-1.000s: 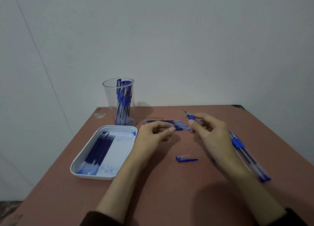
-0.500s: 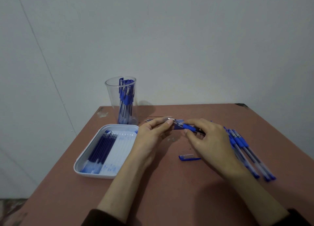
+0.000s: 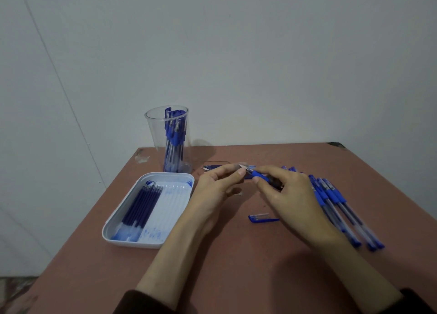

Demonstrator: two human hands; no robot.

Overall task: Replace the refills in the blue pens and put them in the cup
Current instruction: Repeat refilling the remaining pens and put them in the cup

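Observation:
My right hand grips a blue pen by its blue grip, tip pointing left. My left hand pinches the small tip piece at the pen's front end. A clear cup holding several blue pens stands at the back left. A white tray with several dark blue refills lies left of my left arm. A loose blue pen cap lies on the table between my hands. Several capped blue pens lie to the right, partly behind my right hand.
A small bundle of refills lies behind my hands near the cup. The brown table ends at a grey wall behind. The table's left edge runs close beside the tray.
My hands came together: the pen swung from pointing up-left to pointing at my left hand, whose fingers now pinch its tip. The camera drifted slightly.

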